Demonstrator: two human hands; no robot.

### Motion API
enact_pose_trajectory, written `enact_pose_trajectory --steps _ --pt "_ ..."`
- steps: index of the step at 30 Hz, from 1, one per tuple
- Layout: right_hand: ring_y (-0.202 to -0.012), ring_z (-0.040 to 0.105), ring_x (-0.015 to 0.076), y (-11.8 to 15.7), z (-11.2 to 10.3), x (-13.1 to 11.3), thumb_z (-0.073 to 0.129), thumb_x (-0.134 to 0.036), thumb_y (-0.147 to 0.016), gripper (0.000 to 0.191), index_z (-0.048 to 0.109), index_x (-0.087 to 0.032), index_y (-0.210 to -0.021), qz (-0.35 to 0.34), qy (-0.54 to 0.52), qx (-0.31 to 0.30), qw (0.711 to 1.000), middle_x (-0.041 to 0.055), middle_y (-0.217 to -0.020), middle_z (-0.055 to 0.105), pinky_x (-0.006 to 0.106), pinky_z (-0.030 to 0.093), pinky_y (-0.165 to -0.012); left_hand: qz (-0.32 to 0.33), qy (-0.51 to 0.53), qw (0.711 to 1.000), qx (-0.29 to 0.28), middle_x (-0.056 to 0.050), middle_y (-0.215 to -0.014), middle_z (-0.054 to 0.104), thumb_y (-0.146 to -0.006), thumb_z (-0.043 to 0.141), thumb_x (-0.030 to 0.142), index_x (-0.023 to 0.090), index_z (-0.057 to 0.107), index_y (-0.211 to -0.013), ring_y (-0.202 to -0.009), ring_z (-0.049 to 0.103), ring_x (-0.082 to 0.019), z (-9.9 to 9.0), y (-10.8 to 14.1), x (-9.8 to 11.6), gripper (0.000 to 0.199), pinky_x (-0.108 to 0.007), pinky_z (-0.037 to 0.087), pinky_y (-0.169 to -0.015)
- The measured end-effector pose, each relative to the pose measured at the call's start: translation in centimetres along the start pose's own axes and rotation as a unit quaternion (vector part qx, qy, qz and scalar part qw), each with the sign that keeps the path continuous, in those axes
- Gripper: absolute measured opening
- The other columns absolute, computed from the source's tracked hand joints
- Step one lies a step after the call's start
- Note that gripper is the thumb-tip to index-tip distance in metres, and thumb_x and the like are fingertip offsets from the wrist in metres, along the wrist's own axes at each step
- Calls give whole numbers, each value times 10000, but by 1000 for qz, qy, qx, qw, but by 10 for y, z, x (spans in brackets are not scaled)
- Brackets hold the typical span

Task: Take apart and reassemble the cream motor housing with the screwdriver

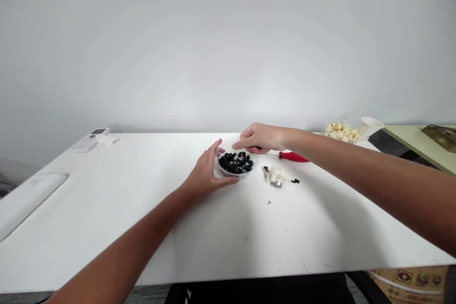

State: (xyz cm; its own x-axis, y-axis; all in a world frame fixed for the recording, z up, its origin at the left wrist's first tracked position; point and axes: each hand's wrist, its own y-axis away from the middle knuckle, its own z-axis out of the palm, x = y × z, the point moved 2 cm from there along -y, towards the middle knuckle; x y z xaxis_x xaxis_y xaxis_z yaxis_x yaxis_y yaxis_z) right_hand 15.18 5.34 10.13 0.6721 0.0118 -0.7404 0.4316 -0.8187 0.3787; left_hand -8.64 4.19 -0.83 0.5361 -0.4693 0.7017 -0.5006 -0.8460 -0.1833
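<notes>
A clear plastic bowl (228, 145) stands near the middle of the white table (142, 232), holding a heap of small black parts (235, 163). My left hand (205, 172) curves around the bowl's near left side. My right hand (258, 137) grips its far rim, with the fingertips over the edge. Just behind that hand lies a red-handled screwdriver (294, 156), its shaft running under my palm. A white plastic part with a metal centre (277, 177) and small black pieces lies to the right of the bowl.
A small screw (269, 202) lies on the table. A heap of pale curved pieces (340, 132) and a paper cup (370, 127) stand at the far right. A white remote (89, 141) lies at the far left, and a cardboard box (409, 280) sits below the front edge.
</notes>
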Motion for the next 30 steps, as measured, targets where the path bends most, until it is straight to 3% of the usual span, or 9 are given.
enact_pose_trajectory --steps 4,7,10,12,13,15,17,23,30 --pt "-522 417 119 44 -7 55 638 -633 -954 537 432 -236 -658 8 19 168 986 -17 -619 542 283 337 -531 -1 -16 1000 -6 -174 -1543 521 -736 877 693 281 149 -1708 -1453 484 -428 -1 0 -2 1282 -616 402 -1211" --pt "-549 416 141 69 8 101 603 -607 -989 535 431 -241 -638 12 59 284 957 -16 -601 522 299 311 -555 50 -46 998 -1 -205 -1650 407 -759 849 711 261 114 -1716 -1529 383 -455 -9 1 1 1288 -644 356 -1239" --pt "-544 374 148 80 33 138 536 -581 -1039 530 384 -247 -657 -4 100 363 927 -31 -577 449 308 246 -546 175 -84 975 112 -216 -1662 380 -921 717 641 221 264 -1671 -1529 370 -436 -19 7 20 972 -640 342 -1237" --pt "-547 388 149 81 47 153 541 -542 -1052 528 356 -242 -659 -38 130 377 916 -29 -583 451 313 255 -555 249 -132 933 224 -166 -1426 593 -950 747 473 230 481 -1526 -1345 536 -364 -20 16 42 679 -551 452 -1127" --pt "-552 399 151 80 51 158 549 -515 -1057 515 365 -239 -662 -57 145 377 913 -26 -588 460 316 265 -561 294 -162 911 241 -108 -1239 670 -945 778 369 251 571 -1410 -1169 614 -300 -15 20 54 522 -468 504 -1013" --pt "-590 449 161 78 55 162 550 -440 -1071 455 420 -233 -687 -99 175 371 907 -10 -638 520 321 301 -588 368 -188 901 133 -27 -1025 699 -977 745 235 259 655 -1217 -905 630 -201 3 26 77 258 -348 497 -830" --pt "-670 519 181 78 55 161 530 -354 -1085 356 508 -228 -752 -137 200 361 900 19 -743 602 327 344 -625 381 -216 899 24 -27 -983 714 -1021 703 272 230 672 -1184 -833 618 -193 24 30 94 171 -337 456 -753" --pt "-926 635 252 81 52 155 520 -180 -1058 156 666 -230 -1037 -203 231 332 892 87 -1007 702 364 477 -741 345 -245 906 -31 -40 -971 726 -1060 660 333 204 701 -1191 -844 625 -214 53 29 109 188 -370 410 -758" --pt "-1186 680 270 105 37 164 553 -248 -1068 344 627 -278 -1402 -221 169 320 906 88 -1348 722 440 564 -984 324 -210 918 -93 -39 -927 697 -1080 574 201 185 708 -1016 -837 599 -194 62 27 105 149 -349 445 -758"
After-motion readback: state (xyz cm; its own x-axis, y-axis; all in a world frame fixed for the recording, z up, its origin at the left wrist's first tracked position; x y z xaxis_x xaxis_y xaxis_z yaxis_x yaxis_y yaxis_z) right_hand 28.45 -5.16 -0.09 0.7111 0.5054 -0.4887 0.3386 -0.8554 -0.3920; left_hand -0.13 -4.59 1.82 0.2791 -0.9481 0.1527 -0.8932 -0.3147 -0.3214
